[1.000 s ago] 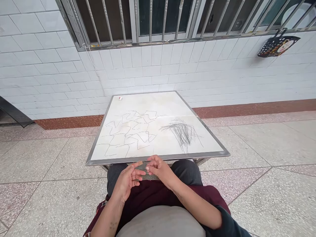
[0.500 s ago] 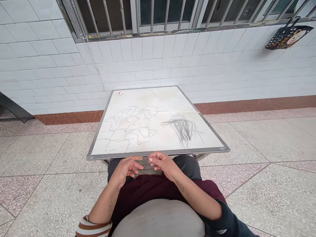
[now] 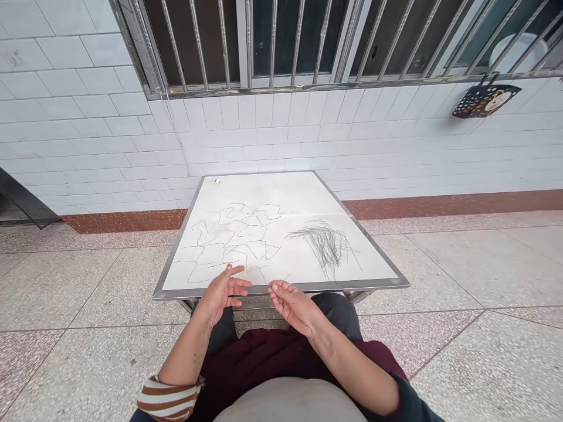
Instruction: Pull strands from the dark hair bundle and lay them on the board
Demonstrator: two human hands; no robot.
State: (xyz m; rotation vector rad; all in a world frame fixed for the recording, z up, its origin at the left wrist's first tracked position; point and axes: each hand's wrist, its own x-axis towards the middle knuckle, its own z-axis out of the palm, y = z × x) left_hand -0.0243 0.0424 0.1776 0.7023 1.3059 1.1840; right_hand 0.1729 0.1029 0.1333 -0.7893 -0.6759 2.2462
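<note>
My right hand is closed in a pinch at the table's front edge, with a thin dark wire held between thumb and fingertips. Much of that wire is too fine to trace. To its left, my left hand is open with fingers spread, its fingertips over the near edge. Several bent, zigzag wires lie spread across the left half of the white tabletop. On the right half rests a loose heap of straighter thin wires.
A small red-and-white object sits at the table's far left corner. Metal edging frames the tabletop. Behind stands a white tiled wall with a barred window and a hanging patterned bag.
My hands have drawn apart slightly; the left has lifted and spread its fingers. The right keeps its pinch on the wire. The view has tilted upward a little.
</note>
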